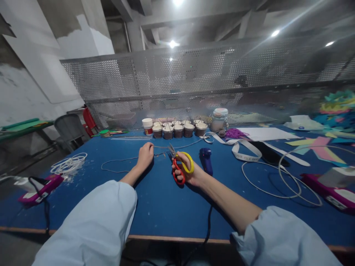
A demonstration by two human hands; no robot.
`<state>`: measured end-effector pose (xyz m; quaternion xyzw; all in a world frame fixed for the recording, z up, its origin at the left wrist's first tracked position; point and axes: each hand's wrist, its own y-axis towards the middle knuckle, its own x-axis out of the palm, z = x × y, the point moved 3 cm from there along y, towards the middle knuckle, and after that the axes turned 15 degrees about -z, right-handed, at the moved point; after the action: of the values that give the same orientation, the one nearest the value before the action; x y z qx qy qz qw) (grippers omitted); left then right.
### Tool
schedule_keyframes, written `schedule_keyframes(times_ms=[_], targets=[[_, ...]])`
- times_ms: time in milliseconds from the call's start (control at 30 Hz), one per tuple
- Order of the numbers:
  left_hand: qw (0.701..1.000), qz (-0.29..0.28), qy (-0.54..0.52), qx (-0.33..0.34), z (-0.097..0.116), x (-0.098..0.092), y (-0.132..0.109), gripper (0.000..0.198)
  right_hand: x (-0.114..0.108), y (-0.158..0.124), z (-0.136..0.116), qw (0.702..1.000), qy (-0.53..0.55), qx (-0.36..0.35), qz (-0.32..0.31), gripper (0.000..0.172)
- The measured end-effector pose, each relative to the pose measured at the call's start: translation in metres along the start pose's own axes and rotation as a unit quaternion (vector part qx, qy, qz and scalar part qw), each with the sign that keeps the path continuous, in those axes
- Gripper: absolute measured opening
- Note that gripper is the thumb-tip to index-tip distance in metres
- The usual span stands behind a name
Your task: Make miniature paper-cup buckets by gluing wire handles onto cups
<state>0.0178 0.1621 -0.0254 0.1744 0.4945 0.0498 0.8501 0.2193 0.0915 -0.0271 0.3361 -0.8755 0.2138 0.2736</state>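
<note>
The right hand [186, 169] wraps its fingers through one pair of scissors [174, 162]; at ten o'clock the left hand [146, 154] pinches one cord [160, 147], running toward the blades. Cutting seems unfinished; I can't tell whether it's severed. At twelve stand five front-row cups [178, 131], others partly hidden behind.

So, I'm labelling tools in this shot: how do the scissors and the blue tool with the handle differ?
The scissors have one red and one yellow handle loop, while the blue tool looks dark blue all over. The scissors are in the right hand; the blue tool rests untouched on the table. Both are nearer the person than the cups.
</note>
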Motion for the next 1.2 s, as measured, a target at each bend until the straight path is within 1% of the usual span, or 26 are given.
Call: schedule_keyframes(times_ms=[100, 200, 267, 367, 533, 633, 700, 833, 900, 967, 1067, 1200], targets=[[0.999, 0.015, -0.043, 0.001, 0.003, -0.004, -0.002, 0.022, 0.003, -0.004, -0.002, 1.0, 0.002, 0.015, -0.021, 0.037], [0.997, 0.026, -0.076, 0.002, 0.004, -0.01, -0.003, 0.019, 0.005, -0.006, -0.003, 0.999, 0.003, 0.018, -0.029, 0.038], [0.995, 0.03, -0.096, 0.005, 0.003, -0.013, -0.004, 0.018, 0.006, -0.006, -0.003, 0.999, 0.007, 0.018, -0.026, 0.039], [0.991, 0.035, -0.131, 0.002, -0.001, -0.017, -0.004, 0.022, 0.004, -0.005, -0.003, 1.0, 0.017, 0.017, -0.017, 0.042], [0.973, 0.033, -0.228, -0.03, -0.006, -0.02, -0.002, 0.018, 0.0, -0.005, -0.005, 0.999, 0.027, 0.017, -0.004, 0.043], [0.948, 0.029, -0.311, -0.053, -0.005, -0.022, -0.002, 0.014, 0.001, -0.006, -0.005, 0.999, 0.028, 0.02, -0.005, 0.044], [0.925, 0.024, -0.372, -0.071, -0.005, -0.023, -0.002, 0.012, 0.001, -0.005, -0.004, 0.999, 0.028, 0.023, -0.007, 0.045], [0.864, -0.016, -0.491, -0.11, -0.007, -0.027, -0.002, 0.013, 0.003, -0.003, -0.001, 0.999, 0.028, 0.03, -0.012, 0.044], [0.833, -0.039, -0.537, -0.125, -0.009, -0.031, -0.001, 0.014, 0.004, -0.003, 0.001, 0.999, 0.026, 0.036, -0.013, 0.044], [0.809, -0.049, -0.571, -0.132, -0.012, -0.036, 0.001, 0.015, 0.004, -0.002, 0.003, 0.999, 0.021, 0.043, -0.012, 0.044], [0.786, -0.044, -0.602, -0.133, -0.017, -0.042, 0.002, 0.016, 0.005, -0.003, 0.004, 0.999, 0.007, 0.042, -0.004, 0.042], [0.779, -0.037, -0.612, -0.128, -0.018, -0.043, 0.001, 0.023, 0.003, -0.006, 0.001, 0.999, -0.024, 0.023, 0.015, 0.04]])
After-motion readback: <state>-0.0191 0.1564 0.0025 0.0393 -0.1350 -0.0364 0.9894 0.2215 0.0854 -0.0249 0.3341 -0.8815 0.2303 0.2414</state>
